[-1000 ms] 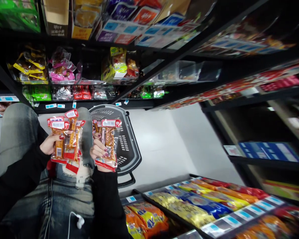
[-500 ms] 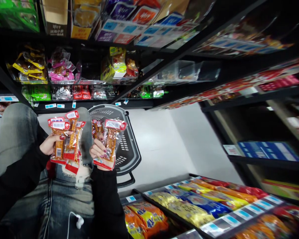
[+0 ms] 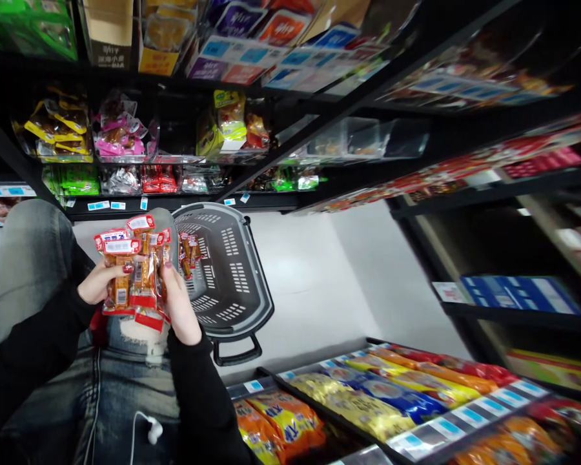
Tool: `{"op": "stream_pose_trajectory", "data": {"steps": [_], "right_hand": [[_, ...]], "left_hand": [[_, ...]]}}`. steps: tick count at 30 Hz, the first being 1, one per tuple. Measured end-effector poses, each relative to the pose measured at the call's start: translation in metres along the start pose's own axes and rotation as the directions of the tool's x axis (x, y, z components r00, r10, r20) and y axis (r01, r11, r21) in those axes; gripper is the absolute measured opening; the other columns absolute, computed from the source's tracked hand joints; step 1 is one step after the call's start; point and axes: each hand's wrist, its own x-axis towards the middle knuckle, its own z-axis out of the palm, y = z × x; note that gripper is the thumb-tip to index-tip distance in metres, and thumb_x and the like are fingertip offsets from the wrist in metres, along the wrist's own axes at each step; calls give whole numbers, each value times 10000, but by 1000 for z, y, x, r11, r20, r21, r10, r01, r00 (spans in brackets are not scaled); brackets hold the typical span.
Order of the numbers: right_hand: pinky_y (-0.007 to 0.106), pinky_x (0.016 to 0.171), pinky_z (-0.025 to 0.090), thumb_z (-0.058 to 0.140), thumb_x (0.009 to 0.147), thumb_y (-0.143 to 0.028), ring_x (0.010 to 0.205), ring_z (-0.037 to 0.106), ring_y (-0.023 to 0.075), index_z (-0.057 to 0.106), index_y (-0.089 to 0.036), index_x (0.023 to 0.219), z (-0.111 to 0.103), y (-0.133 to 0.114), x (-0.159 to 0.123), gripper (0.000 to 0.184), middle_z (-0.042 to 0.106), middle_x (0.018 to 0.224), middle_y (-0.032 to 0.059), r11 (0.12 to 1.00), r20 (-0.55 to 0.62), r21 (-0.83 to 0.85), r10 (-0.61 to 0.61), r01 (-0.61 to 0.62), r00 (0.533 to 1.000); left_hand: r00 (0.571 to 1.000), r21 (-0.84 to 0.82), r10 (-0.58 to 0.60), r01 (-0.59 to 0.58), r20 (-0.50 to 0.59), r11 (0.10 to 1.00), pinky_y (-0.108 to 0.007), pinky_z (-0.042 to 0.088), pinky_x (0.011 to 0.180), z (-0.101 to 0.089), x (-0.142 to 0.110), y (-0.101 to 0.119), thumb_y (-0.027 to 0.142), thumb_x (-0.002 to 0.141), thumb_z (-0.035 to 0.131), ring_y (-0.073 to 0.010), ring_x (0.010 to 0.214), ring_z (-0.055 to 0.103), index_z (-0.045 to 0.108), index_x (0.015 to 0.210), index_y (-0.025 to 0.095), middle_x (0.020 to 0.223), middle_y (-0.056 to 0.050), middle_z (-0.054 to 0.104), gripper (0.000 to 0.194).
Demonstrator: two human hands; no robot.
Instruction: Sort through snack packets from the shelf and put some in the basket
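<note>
Beside the right hand (image 3: 180, 303), a dark basket (image 3: 250, 284) stands near shelves (image 3: 271, 202).

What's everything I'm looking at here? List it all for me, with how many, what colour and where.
Held packets: several, orange-brown and red, above the lap
Basket: one, grey-black, on the floor
Packets in basket: several, orange-brown and red
Floor: one, pale, beyond the basket
Shelves: several, black, ahead and right
Shelf snacks: many, mixed colours, ahead
Large bags: many, mixed colours, lower right
Blue boxes: count unclear, right shelf
Price labels: many, white and blue, shelf edges
Earphone: one, white, over the jeans
Jeans: one pair, faded blue, below
Sleeves: two, black
Left hand: one, gripping the held packets
Right hand: one, at their right edge, fingers partly hidden
</note>
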Motion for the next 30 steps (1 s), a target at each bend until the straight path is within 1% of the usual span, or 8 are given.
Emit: {"op": "stream_pose_trajectory", "data": {"steps": [4, 10, 13, 16, 18, 22, 26, 30], "right_hand": [[377, 909, 437, 366, 906, -490, 1077, 570, 224, 515, -214, 1207, -7, -5, 0, 435, 610, 1178, 91, 982, -18, -187, 8, -11, 1000], [373, 829, 421, 355, 899, -426, 873, 557, 220, 579, -207, 793, -11, 2, 6, 331, 623, 860, 69, 930, -147, -367, -88, 28, 985], [346, 746, 419, 348, 881, -412, 737, 530, 197, 500, -207, 642, -12, 0, 10, 349, 570, 725, 37, 925, -107, -380, -46, 2, 993], [304, 705, 418, 357, 883, -418, 727, 545, 179, 506, -212, 771, -13, -4, 12, 278, 588, 766, 15, 953, -39, -303, -4, -8, 999], [290, 695, 411, 377, 881, -414, 738, 544, 175, 491, -221, 848, -11, -7, 12, 226, 589, 791, 6, 949, -85, -316, -34, 5, 996], [288, 652, 347, 365, 882, -319, 696, 496, 193, 467, -220, 690, -5, -13, 14, 240, 548, 684, 18, 769, -188, -639, -126, -23, 974], [264, 575, 286, 390, 877, -233, 560, 485, 162, 523, -203, 648, -7, -24, 16, 267, 547, 598, 16, 608, -95, -793, -78, -28, 992], [255, 585, 332, 373, 905, -228, 582, 534, 153, 572, -186, 679, -17, -37, 13, 304, 590, 635, 28, 625, 66, -773, -97, 112, 993]], "left_hand": [[1000, -31, -8, 8, -12, 999, -435, 506, 856, 3, 0, 1, 193, 527, 734, -323, 929, 662, 698, 996, 152, 893, -94, 747, 472], [998, -118, -45, 49, 31, 992, -419, 506, 862, 4, -2, -2, 161, 513, 715, -314, 939, 662, 668, 1058, 162, 962, -90, 737, 547], [993, -178, -82, 97, 87, 979, -423, 504, 867, 2, -1, -5, 179, 510, 706, -319, 948, 659, 663, 1058, 154, 997, -103, 728, 551], [985, -202, -108, 134, 136, 970, -429, 499, 873, 1, 0, -8, 221, 525, 696, -326, 967, 652, 655, 1070, 148, 1030, -115, 716, 551], [979, -214, -118, 153, 169, 965, -438, 496, 877, 0, 1, -8, 256, 532, 688, -332, 983, 645, 648, 1085, 146, 1043, -118, 711, 565], [968, -221, -129, 177, 216, 959, -444, 483, 897, -4, 2, -11, 287, 531, 687, -337, 1011, 631, 662, 1063, 132, 1025, -121, 717, 555], [973, -199, -137, 173, 185, 965, -414, 466, 931, -8, 4, -15, 247, 519, 706, -321, 1013, 633, 715, 945, 131, 977, -100, 734, 441], [983, -225, -89, 125, 162, 966, -424, 456, 944, -8, 7, -17, 264, 563, 687, -310, 1002, 640, 721, 948, 146, 1011, -86, 728, 404]]}}
